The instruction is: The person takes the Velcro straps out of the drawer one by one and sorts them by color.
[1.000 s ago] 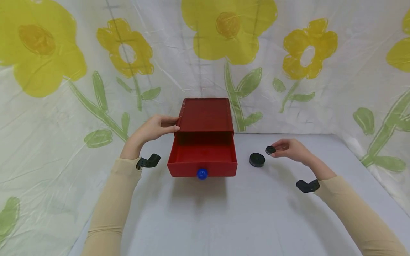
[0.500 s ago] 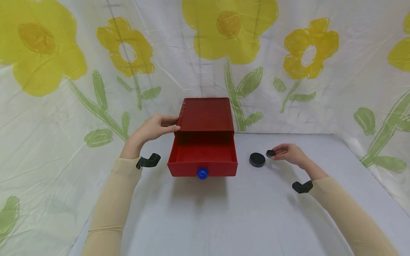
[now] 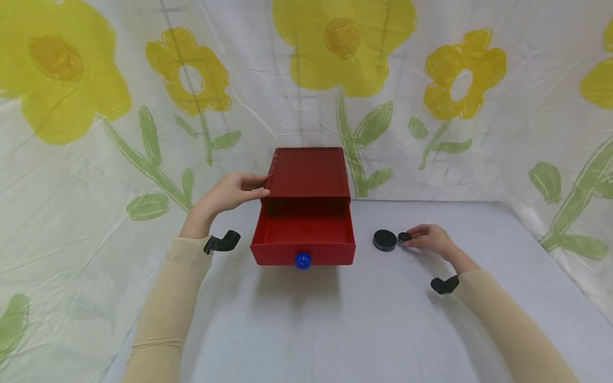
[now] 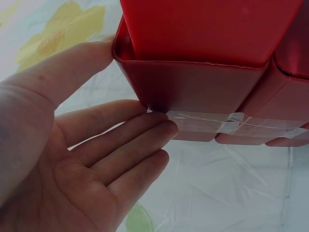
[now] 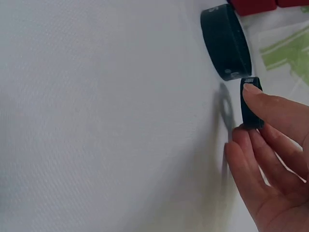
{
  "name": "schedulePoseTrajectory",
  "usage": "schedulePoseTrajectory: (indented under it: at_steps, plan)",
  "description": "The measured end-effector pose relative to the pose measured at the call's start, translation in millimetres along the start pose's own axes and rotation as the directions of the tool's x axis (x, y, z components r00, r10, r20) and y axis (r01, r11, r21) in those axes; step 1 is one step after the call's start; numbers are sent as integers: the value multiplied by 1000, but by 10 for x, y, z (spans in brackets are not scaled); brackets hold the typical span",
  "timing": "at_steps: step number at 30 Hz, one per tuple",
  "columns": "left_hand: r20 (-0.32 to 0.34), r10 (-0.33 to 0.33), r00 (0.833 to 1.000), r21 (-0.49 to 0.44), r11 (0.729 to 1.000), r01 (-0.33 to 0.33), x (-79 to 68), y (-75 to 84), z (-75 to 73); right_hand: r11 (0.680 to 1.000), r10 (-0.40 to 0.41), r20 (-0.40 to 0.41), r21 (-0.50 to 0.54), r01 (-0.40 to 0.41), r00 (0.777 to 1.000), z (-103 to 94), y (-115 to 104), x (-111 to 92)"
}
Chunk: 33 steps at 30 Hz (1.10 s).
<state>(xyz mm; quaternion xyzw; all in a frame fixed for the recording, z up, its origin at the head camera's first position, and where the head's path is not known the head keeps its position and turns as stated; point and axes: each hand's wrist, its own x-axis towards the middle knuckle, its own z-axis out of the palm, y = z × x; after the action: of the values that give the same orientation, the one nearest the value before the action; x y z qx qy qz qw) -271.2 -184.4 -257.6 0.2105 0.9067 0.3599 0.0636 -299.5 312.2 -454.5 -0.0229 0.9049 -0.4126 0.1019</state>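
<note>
Right grip (image 3: 432, 238) pinches small black disc (image 3: 404, 238) just beside larger black disc (image 3: 384, 240); left grip (image 3: 233, 190) wide, touching red cabinet (image 3: 308, 173).

We see a long, plain beige left sleeve (image 3: 165, 298), crossed by a few thin creases and ending in a snug cuff (image 3: 185, 249). The right sleeve (image 3: 510, 324) matches its colour. At that left cuff sits a small black left camera (image 3: 224, 241), bent like an elbow; we find the right camera (image 3: 445, 285) similarly black and bent. Our left grip (image 3: 227, 191) and right grip (image 3: 433, 239) are bare.
</note>
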Motion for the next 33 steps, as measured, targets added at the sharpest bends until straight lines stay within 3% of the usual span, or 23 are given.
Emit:
schedulePoseTrajectory:
  at_steps: [10, 20, 33]
  plan:
    - [-1, 6, 1000, -23, 1000, -6, 22, -26, -3, 998, 1, -40, -65, -4, 999, 80, 35, 25]
    - [3, 8, 1000, -28, 1000, -8, 32, -48, 0, 997, -35, -44, -76, 31, 998, 117, 70, 35]
    - [-3, 10, 1000, -20, 1000, -10, 32, -46, 13, 996, -16, -32, -86, 13, 999, 93, 53, -15]
